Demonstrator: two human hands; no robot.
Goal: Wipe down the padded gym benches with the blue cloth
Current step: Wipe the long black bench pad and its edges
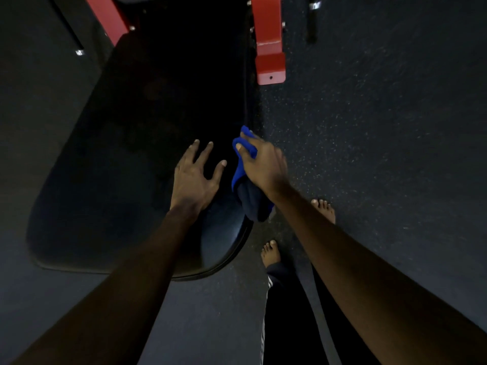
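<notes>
A black padded bench [126,159] fills the left and middle of the head view, its rounded near end toward me. My left hand [196,177] lies flat on the pad near its right side, fingers spread, holding nothing. My right hand [263,164] grips the blue cloth [243,169] at the bench's right edge. Part of the cloth bunches under my fingers and the rest hangs down the side of the pad in shadow.
Red steel frame parts [268,40] stand at the bench's far end, one upright at the left [108,19]. A black bar with a chrome collar [312,17] is at top right. My bare feet [271,254] stand on dark speckled rubber floor [382,127] right of the bench.
</notes>
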